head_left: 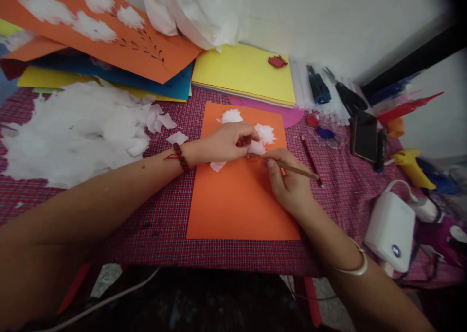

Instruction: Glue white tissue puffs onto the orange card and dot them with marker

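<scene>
An orange sheet (241, 205) lies on the checked cloth, with white paper flowers near its top, one of them (265, 133) at the right. My right hand (290, 181) grips a thin brown stick (297, 169), its tip at a white paper piece (256, 148) below the flowers. Over the sheet's upper left, my left hand (233, 141) has its fingers curled beside that same piece; whether they hold anything is too small to tell. A loose white piece (218, 166) lies under my left wrist.
A big heap of white paper pieces (80, 132) covers the left. Behind are a yellow paper stack (244, 74) and a finished-looking orange sheet (164, 60). At right: a pencil (311, 159), scissors (348, 96), a phone (365, 135), a white device (391, 230).
</scene>
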`<move>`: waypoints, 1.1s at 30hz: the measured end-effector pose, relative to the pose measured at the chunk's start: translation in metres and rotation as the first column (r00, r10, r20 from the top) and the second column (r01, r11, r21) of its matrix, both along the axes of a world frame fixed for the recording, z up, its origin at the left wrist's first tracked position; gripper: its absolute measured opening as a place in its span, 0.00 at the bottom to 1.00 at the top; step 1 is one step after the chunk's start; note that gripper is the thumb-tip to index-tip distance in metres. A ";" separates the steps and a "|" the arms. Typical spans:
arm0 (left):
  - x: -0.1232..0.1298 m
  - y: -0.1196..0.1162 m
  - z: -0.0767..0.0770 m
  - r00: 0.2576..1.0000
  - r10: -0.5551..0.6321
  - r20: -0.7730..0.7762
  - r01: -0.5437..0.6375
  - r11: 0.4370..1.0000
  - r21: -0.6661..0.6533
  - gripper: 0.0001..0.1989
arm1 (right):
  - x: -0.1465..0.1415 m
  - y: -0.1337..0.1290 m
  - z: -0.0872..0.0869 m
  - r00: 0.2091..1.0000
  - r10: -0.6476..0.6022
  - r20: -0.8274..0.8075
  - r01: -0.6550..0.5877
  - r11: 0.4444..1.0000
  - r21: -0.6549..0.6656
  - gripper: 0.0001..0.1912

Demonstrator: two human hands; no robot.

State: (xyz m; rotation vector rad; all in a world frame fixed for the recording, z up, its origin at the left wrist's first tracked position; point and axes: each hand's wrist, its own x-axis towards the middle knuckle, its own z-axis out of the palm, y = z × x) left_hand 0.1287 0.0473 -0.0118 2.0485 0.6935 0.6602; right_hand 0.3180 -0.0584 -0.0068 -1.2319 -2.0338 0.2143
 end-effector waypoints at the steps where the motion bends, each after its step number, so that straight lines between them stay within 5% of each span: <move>1: -0.001 0.001 -0.001 0.999 0.019 0.040 -0.017 0.999 -0.050 0.15 | -0.001 -0.002 0.002 0.997 0.007 0.072 -0.008 1.000 0.022 0.08; 7: -0.004 0.005 -0.001 0.997 0.058 0.044 -0.049 0.983 -0.175 0.12 | -0.010 -0.010 0.006 0.893 -0.027 0.449 -0.030 0.992 0.119 0.10; 12: -0.003 0.006 0.001 0.999 0.054 -0.006 -0.054 0.988 -0.147 0.13 | -0.013 -0.012 0.006 0.898 -0.013 0.439 -0.036 0.994 0.103 0.10; 14: -0.003 0.007 0.001 0.999 0.050 -0.007 -0.051 0.988 -0.144 0.14 | -0.010 -0.011 0.007 0.970 -0.011 0.242 -0.004 0.998 0.062 0.09; 16: -0.003 0.008 0.001 0.999 0.046 -0.009 -0.047 0.989 -0.142 0.14 | -0.005 -0.007 0.008 0.987 -0.079 -0.142 0.079 0.997 -0.005 0.08; 19: -0.004 0.011 0.002 0.999 0.037 -0.021 -0.040 0.985 -0.166 0.11 | 0.005 0.006 0.007 0.705 -0.230 -0.671 0.126 0.971 -0.201 0.09; 21: -0.005 0.013 0.005 0.999 0.039 0.002 -0.037 0.970 -0.241 0.09 | 0.012 0.015 0.004 0.532 -0.302 -0.791 0.048 0.944 -0.328 0.09; 25: -0.013 0.020 0.022 0.997 0.043 0.067 -0.014 0.926 -0.378 0.09 | 0.020 0.026 -0.006 0.464 -0.388 -0.797 -0.071 0.880 -0.469 0.10; 27: -0.023 0.019 0.036 1.000 -0.011 0.003 0.011 0.952 -0.306 0.09 | 0.022 0.027 -0.010 0.483 -0.387 -0.785 -0.088 0.871 -0.483 0.11; 30: -0.046 0.004 0.055 0.956 -0.129 -0.263 0.132 0.991 -0.004 0.09 | 0.025 0.029 -0.015 0.509 -0.362 -0.781 -0.103 0.875 -0.472 0.11; 33: -0.068 -0.022 0.058 0.850 -0.063 -0.524 0.295 0.880 0.372 0.11 | 0.028 0.032 -0.020 0.553 -0.322 -0.768 -0.128 0.878 -0.461 0.12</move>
